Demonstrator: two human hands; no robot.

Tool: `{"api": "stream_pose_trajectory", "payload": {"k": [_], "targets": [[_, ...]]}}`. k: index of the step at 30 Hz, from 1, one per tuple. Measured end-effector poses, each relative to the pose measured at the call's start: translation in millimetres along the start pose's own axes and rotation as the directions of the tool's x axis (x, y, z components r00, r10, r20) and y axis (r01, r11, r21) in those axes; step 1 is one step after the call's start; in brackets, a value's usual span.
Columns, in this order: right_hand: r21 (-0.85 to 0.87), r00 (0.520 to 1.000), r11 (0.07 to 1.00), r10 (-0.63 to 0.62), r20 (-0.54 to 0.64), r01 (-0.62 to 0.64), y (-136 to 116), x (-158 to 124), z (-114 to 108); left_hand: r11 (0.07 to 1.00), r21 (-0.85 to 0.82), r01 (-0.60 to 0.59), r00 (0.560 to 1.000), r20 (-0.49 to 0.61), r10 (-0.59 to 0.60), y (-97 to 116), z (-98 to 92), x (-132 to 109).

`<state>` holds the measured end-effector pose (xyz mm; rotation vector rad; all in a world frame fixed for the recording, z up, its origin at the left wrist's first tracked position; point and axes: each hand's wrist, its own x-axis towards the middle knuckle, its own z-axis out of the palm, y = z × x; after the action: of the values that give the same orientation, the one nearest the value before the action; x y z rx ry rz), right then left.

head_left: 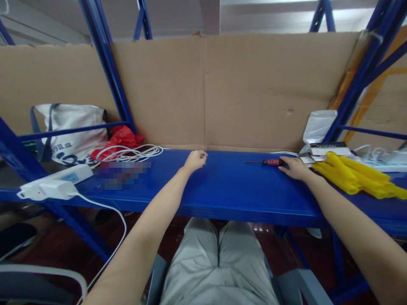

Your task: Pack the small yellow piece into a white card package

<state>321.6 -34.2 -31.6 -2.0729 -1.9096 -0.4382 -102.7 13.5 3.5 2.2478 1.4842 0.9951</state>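
Above the blue shelf, my left hand is closed, its fingers curled together. A small dark spot shows at its fingertips, too small to make out. Over to the right, my right hand has its thumb and fingers around the handle end of a screwdriver. The screwdriver has a red and black handle, and its thin shaft points left along the shelf. Just right of that hand lies a bundle of yellow material.
White cables and a red plastic bag lie at left, before a white cloth bag. A white power strip sits at the front left edge. Cardboard walls the back. An opened white box stands at right.
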Motion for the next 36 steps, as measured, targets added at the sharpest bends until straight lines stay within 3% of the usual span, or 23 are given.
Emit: {"api": "stream_pose_trajectory", "payload": {"k": [3, 7, 18, 32, 36], "targets": [[-0.067, 0.997, 0.998, 0.007, 0.082, -0.001, -11, -2, -6, 1.0, 0.002, 0.002, 1.0, 0.011, -0.002, -1, 0.2, 1], [-0.136, 0.995, 0.991, 0.024, 0.097, -0.01, -20, -5, -18, 1.0, 0.008, 0.0, 1.0, 0.017, 0.0, -1, 0.5, 1], [-0.155, 0.916, 0.93, 0.359, 0.178, -0.334, -26, -14, -42, 1.0, 0.006, 0.015, 1.0, 0.024, -0.015, 1, -0.3, 0], [-0.056, 0.893, 0.892, 0.45, 0.021, -0.449, -14, -13, -32, 1.0, 0.003, 0.009, 1.0, 0.026, -0.009, -3, 1.0, 2], [-0.056, 0.882, 0.881, 0.471, 0.025, -0.469, -13, -13, -32, 1.0, 0.004, 0.012, 1.0, 0.024, -0.013, -3, 1.2, 2]]}}
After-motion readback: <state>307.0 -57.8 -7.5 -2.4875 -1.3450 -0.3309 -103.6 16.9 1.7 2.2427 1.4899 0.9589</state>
